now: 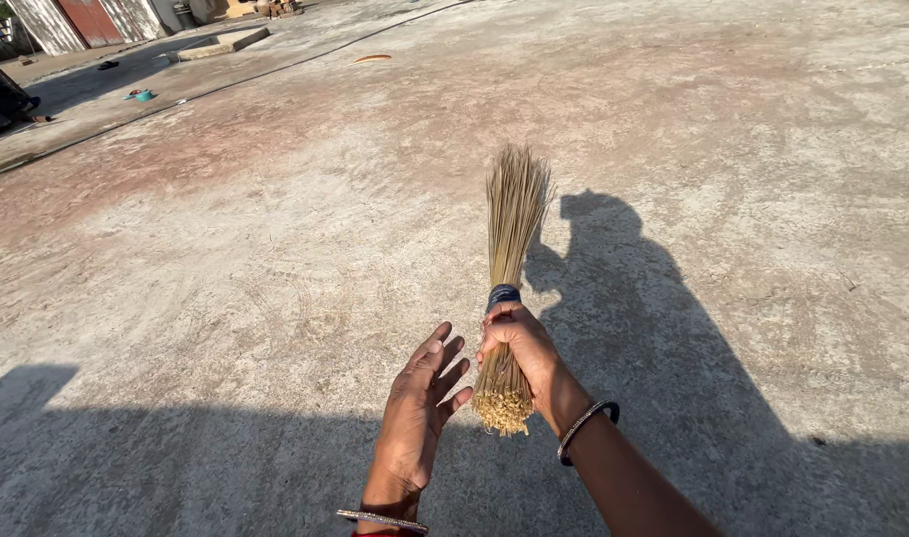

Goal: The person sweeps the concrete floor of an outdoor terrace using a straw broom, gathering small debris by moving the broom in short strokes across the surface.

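Note:
A stick broom [514, 224] of thin tan twigs, bound by a dark band, points away from me over a concrete floor. My right hand [524, 348] grips it just below the band, the cut stub ends sticking out toward me under the fist. My left hand [424, 398] is flat with fingers spread, palm facing the stub ends, a small gap apart from them. Both wrists wear bangles.
The wide concrete yard [275, 249] stretches ahead, with my shadow [613, 278] cast on it to the right. A thin cable or hose [226, 88] crosses the far ground. A slab [221, 42], small objects and corrugated walls [67, 18] stand at the far left.

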